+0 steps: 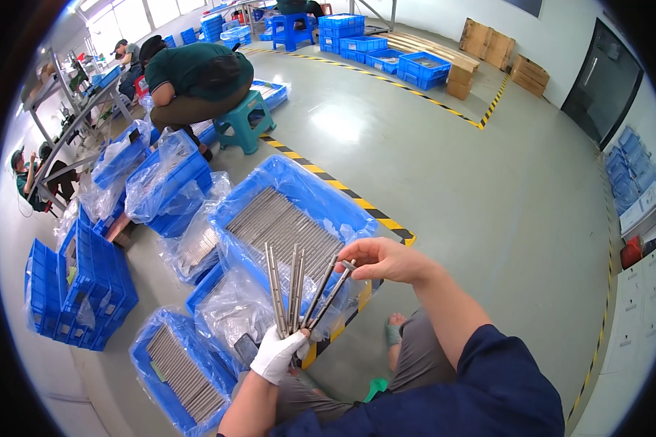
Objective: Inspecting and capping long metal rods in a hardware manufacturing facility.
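My left hand (pixel 278 355), in a white glove, is closed round the lower ends of several slim metal rods (pixel 297 280) that fan out upward. My bare right hand (pixel 380 260) is at the upper end of the rightmost rod (pixel 331 295), its thumb and curled fingers on the tip. A short metal piece or rod end (pixel 348 266) shows at the thumb. Behind the fan stands a blue crate (pixel 270 171) lined with clear plastic, holding rows of similar rods (pixel 280 222).
Another lined blue crate of rods (pixel 140 349) sits at lower left, near stacked crates (pixel 87 291). A person (pixel 197 76) bends over on a teal stool (pixel 244 120) ahead. Black-and-yellow tape (pixel 342 191) edges the crates. A dark phone-like object (pixel 246 349) lies beside my left hand.
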Tool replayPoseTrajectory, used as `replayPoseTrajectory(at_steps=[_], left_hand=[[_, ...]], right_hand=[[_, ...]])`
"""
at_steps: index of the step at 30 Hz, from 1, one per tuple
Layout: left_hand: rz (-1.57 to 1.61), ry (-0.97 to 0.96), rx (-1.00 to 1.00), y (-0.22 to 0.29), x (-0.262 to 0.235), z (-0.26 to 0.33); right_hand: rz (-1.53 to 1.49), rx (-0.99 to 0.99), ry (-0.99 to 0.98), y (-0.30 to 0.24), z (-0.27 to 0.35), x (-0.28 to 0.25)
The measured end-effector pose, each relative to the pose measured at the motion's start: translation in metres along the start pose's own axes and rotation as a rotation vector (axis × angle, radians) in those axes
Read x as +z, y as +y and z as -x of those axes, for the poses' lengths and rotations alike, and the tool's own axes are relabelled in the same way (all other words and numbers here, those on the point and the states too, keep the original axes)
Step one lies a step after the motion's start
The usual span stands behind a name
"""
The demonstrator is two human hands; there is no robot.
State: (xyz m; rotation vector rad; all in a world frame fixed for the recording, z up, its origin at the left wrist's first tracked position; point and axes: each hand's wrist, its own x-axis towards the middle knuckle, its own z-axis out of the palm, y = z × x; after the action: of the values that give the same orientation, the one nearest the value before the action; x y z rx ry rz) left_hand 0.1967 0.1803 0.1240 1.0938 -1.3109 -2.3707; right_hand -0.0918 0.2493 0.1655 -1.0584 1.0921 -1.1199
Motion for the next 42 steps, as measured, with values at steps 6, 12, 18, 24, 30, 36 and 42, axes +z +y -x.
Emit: replayPoseTrajectory(at_steps=[6, 12, 18, 24, 30, 36, 42], left_hand=[[0.115, -0.038, 0.018, 0.0, -0.001, 0.0], [0.205, -0.007, 0.187, 0.001, 0.004, 0.005], [0.169, -0.04, 0.206, 0.006, 0.002, 0.013], [0.142, 0.041, 0.175, 0.008, -0.005, 0.016], [-0.043, 0.074, 0.119, 0.012, 0.001, 0.013], [-0.025, 0.005, 0.038, 0.011, -0.001, 0.007], [-0.058, 0.029, -0.01, 0.01, 0.002, 0.002]], right_hand=[[0.126, -0.091, 0.138, -0.029, -0.012, 0.012], [1.026, -0.618, 0.767, -0.165, -0.085, -0.018], [1.59, -0.757, 0.775, -0.224, -0.108, -0.012], [0.451, -0.125, 0.191, -0.078, -0.021, 0.036], [0.065, -0.107, -0.017, -0.03, -0.011, 0.031], [0.079, -0.053, -0.052, -0.013, -0.006, 0.005], [0.049, -0.059, -0.09, -0.014, -0.002, -0.006]])
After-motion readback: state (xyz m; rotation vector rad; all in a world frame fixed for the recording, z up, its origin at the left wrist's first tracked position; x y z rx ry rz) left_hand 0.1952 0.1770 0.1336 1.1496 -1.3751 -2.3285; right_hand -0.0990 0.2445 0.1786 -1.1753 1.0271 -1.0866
